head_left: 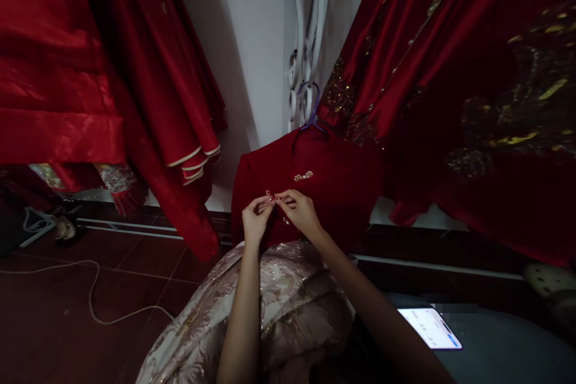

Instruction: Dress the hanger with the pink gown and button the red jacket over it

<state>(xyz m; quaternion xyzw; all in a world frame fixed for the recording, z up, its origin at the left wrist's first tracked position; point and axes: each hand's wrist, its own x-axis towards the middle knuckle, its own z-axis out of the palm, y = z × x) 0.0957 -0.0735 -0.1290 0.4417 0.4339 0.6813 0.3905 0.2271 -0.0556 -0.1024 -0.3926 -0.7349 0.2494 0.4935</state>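
A dark red jacket [342, 186] on a purple hanger [310, 123] hangs in front of me against the white wall. My left hand [255, 220] and my right hand [299, 210] meet at its front and pinch a small beaded clasp [271, 196]. A second pearl clasp [303, 176] sits higher on the jacket. Both hands have their fingers closed on the fastening.
A pale embroidered cloth [279, 306] lies under my forearms. Red garments [148, 72] hang at left, and red gowns with gold trim [450, 90] at right. A lit phone [429, 328] lies at lower right. A white cable [90, 294] trails over the dark floor.
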